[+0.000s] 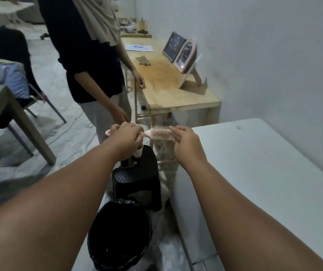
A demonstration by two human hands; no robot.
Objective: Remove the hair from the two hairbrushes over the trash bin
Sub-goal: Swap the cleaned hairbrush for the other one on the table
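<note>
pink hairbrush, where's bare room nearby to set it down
The white table right of the pink plastic hairbrush is mostly bare up to the wall. The wooden bench is bare at its near end. Crowded: the black plastic stool top, holding a white cup.

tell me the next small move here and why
Probably draw the hairbrush back toward you until it hangs over the trash bin. The left hand grips the handle and the right hand pinches the bristle end, but the brush sits out above the black stool, beyond the bin, so pulled hair would likely miss.
</note>
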